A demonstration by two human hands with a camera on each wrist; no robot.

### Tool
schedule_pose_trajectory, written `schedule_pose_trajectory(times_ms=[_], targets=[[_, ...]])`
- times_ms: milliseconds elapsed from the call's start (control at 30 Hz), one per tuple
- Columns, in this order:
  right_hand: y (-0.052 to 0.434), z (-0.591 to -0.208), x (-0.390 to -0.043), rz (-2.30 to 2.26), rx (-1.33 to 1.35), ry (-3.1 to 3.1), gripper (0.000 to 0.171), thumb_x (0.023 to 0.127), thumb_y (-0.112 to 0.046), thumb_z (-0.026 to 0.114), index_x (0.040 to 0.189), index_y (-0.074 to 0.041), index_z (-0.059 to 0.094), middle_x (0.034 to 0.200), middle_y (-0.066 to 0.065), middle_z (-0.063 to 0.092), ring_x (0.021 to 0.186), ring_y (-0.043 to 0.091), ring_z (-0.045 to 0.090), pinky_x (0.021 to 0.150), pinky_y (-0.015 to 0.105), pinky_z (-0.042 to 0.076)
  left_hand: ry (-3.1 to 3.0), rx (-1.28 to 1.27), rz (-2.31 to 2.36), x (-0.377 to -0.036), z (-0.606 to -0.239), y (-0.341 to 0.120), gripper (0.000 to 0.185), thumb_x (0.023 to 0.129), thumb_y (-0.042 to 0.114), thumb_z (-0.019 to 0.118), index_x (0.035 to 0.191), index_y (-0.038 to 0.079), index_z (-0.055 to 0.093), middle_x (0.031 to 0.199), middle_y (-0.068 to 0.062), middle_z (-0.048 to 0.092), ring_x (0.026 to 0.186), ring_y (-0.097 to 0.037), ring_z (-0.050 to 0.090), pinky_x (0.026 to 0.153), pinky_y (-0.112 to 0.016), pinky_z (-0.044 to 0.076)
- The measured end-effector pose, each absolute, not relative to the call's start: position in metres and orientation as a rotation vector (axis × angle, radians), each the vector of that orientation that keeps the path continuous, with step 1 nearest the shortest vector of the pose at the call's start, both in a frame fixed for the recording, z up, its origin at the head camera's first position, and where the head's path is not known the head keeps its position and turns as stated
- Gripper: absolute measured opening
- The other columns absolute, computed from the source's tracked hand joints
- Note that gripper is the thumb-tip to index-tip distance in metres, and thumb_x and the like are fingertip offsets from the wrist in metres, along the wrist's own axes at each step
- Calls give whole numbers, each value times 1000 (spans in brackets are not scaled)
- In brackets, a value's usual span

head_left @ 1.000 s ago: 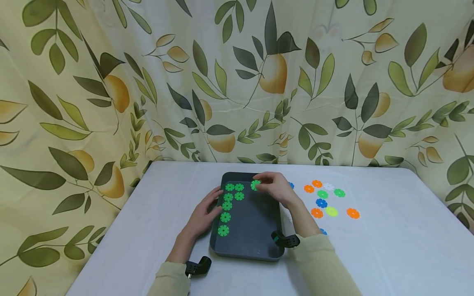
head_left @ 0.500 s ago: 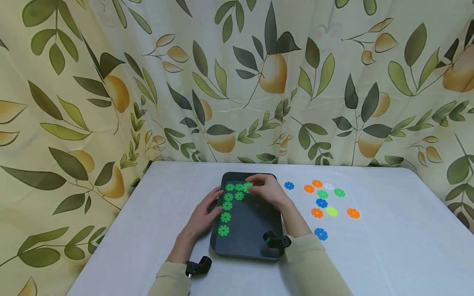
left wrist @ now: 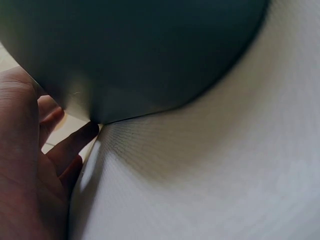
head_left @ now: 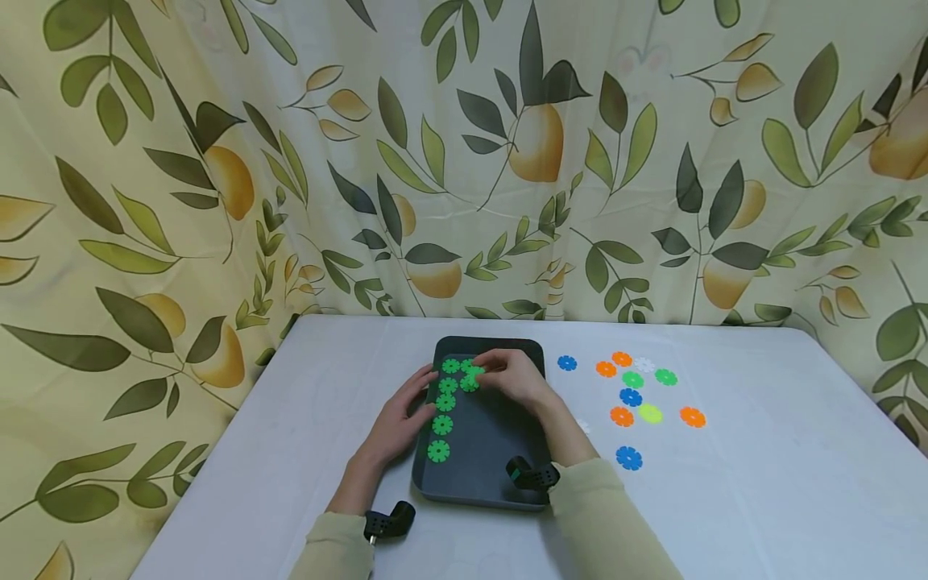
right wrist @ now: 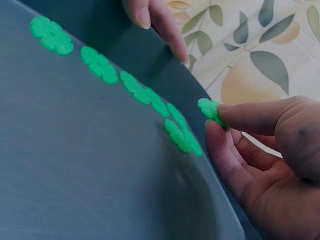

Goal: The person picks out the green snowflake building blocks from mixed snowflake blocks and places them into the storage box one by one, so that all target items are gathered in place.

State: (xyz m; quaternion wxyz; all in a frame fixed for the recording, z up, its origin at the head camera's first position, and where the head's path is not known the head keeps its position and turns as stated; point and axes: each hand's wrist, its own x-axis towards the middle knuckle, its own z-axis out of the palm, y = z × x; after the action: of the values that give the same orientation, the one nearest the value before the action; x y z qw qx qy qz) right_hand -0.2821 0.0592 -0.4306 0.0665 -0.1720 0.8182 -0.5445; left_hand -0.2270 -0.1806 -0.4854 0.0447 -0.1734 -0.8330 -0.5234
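A dark grey tray [head_left: 493,475] lies on the white table. Flat green notched discs [head_left: 442,424], like plastic snowflake pieces, line its left side and far left corner. My right hand [head_left: 516,379] pinches one more green disc [right wrist: 207,108] between thumb and finger, above the tray's far left part. In the right wrist view this disc is apart from the tray floor. My left hand [head_left: 397,415] rests against the tray's left rim with fingers extended. Its fingertips [left wrist: 90,129] touch the tray's edge in the left wrist view.
Right of the tray lie loose discs: orange [head_left: 692,416], blue [head_left: 629,458], green [head_left: 665,377], yellow [head_left: 650,413] and white [head_left: 644,366]. A patterned curtain [head_left: 464,201] hangs behind the table [head_left: 761,499]. Each wrist wears a black camera [head_left: 390,520].
My right hand has moved left and slightly nearer across the tray, carrying the green disc toward the others. My left hand has stayed at the rim.
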Motion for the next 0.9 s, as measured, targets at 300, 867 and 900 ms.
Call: schedule_pose_trajectory(times_ms=[300,867,900], targets=[[57,-437,-280,-1592,-474,2411,29,89,-4,73,115,6,69,94,10,67,80,19,61,76,32,57,-2550,-514,-1591,-228,-487,-180,50,99,12,61,148,11,52,161,-2,34,145,-27,37,119,-52,26],[53,-444,-280,-1380,-550,2521,19,87,-3,73,105,0,75,81,1,68,69,13,62,64,26,52,-2560,-511,-1599,-227,-485,-181,50,99,11,60,149,10,51,162,-1,33,145,-27,36,119,-51,26],[52,-444,-280,-1368,-545,2530,17,86,-3,74,104,-1,76,80,1,67,68,12,62,64,26,52,-2559,-513,-1600,-227,-486,-181,50,99,12,60,149,10,51,162,-1,33,145,-27,36,119,-51,26]])
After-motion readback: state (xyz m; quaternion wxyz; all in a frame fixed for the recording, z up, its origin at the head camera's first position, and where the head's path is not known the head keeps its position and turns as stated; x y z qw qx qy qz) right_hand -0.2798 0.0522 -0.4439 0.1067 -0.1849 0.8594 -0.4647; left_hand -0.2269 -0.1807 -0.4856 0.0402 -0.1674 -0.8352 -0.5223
